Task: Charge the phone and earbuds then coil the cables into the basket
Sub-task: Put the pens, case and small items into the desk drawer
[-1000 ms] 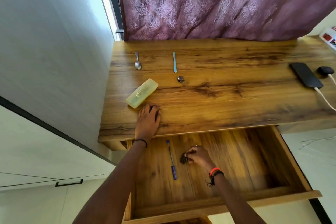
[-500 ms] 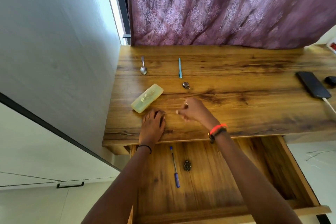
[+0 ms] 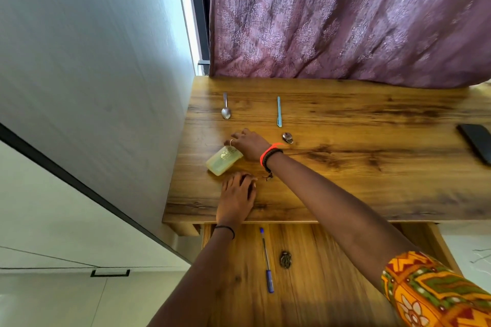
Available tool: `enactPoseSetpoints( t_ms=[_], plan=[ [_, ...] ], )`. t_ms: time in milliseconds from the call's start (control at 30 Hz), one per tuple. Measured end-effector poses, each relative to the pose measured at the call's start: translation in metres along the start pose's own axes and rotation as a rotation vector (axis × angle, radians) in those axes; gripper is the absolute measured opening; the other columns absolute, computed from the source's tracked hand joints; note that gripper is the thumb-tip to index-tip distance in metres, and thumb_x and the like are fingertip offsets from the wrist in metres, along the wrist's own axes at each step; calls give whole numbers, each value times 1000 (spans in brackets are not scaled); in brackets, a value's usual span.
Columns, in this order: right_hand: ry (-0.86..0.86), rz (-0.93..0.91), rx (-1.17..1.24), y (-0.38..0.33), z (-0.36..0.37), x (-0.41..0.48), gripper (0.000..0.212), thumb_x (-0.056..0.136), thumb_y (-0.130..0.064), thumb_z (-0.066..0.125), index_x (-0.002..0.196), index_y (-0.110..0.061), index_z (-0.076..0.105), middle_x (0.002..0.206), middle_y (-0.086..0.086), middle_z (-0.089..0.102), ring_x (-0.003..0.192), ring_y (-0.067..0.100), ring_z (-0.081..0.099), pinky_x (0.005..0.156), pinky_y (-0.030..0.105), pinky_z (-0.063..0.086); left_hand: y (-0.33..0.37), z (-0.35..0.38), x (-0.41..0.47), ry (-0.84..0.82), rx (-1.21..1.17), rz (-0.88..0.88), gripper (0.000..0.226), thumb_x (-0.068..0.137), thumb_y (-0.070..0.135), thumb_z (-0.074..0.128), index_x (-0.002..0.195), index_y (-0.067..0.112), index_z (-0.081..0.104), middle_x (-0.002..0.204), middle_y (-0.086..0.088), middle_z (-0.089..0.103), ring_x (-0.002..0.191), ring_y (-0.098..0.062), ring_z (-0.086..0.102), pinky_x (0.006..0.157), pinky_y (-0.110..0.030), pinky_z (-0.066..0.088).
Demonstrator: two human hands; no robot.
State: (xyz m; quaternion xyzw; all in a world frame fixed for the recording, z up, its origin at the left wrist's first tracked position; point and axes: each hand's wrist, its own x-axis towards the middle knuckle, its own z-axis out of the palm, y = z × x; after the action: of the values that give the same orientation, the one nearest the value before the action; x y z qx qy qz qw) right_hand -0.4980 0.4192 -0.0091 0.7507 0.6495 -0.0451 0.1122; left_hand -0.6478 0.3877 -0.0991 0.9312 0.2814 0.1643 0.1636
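Two hands: both are over the left end of the bench (image 3: 358, 183), close together but not touching each other.
Left hand (image 3: 236, 198): laid flat on the wood near the front edge, fingers straight and side by side, holding nothing. A thin black band circles the wrist.
Right hand (image 3: 249, 144): reaches across and lies on the far end of the yellow case (image 3: 223, 163). From here I cannot tell whether the fingers grip it or only rest on it. Orange and black bracelets (image 3: 271, 155) sit on that wrist, and a patterned orange sleeve (image 3: 435, 295) covers the upper arm.
Phone (image 3: 477, 142): dark, lying flat at the far right of the bench, well apart from both hands and partly cut off by the edge of view.
Bench top: warm wood with dark grain. A spoon (image 3: 225, 110) lies near the back left and a light blue pen (image 3: 279, 111) to its right. A small shiny metal object (image 3: 287, 137) sits just in front of that pen.
Drawer (image 3: 332, 273): stands open under the bench front. A dark blue pen (image 3: 267, 260) and a small dark round thing (image 3: 286, 259) lie side by side on its floor.
Room: a purple patterned curtain (image 3: 345, 21) hangs down to the back edge of the bench. A grey wall (image 3: 93, 61) stands close on the left. Low on that side is a pale cabinet with a black handle (image 3: 110, 272).
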Motion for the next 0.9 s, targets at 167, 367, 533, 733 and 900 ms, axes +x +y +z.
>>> enactPoseSetpoints(
  t_ms=[167, 367, 533, 733, 900],
  plan=[
    [55, 118, 90, 6, 3, -11, 49, 87, -13, 56, 133, -19, 44, 122, 11, 55, 112, 33, 46, 85, 42, 45, 2, -2, 0, 0, -13, 9, 24, 95, 32, 39, 115, 27, 51, 115, 4, 50, 107, -16, 47, 95, -31, 37],
    [150, 433, 474, 9, -2, -73, 58, 69, -44, 74, 113, -13, 52, 106, 7, 62, 98, 27, 57, 71, 37, 49, 1, -3, -1, -19, -1, 3, 26, 95, 31, 40, 118, 24, 50, 118, 0, 51, 111, -18, 46, 99, -32, 35],
    [-47, 664, 769, -2, -6, -165, 73, 66, -50, 77, 121, -13, 48, 111, 2, 60, 88, 16, 57, 64, 27, 48, 0, -2, 0, -37, -10, 17, 26, 94, 30, 42, 118, 24, 49, 120, 0, 50, 113, -19, 45, 101, -35, 37],
    [-330, 739, 850, -29, 22, -271, 83, 65, -52, 76, 130, -13, 41, 125, 4, 55, 100, 16, 57, 83, 31, 53, -1, 0, 0, -30, -42, 11, 25, 95, 30, 40, 116, 24, 51, 121, 1, 49, 113, -19, 45, 101, -35, 35],
    [-443, 829, 957, -51, 83, -299, 79, 65, -50, 77, 126, -15, 43, 124, 1, 54, 101, 15, 55, 77, 26, 52, -1, -1, 0, -34, -55, 16, 25, 95, 30, 39, 117, 23, 50, 120, 0, 48, 113, -19, 44, 102, -36, 36]
  ],
)
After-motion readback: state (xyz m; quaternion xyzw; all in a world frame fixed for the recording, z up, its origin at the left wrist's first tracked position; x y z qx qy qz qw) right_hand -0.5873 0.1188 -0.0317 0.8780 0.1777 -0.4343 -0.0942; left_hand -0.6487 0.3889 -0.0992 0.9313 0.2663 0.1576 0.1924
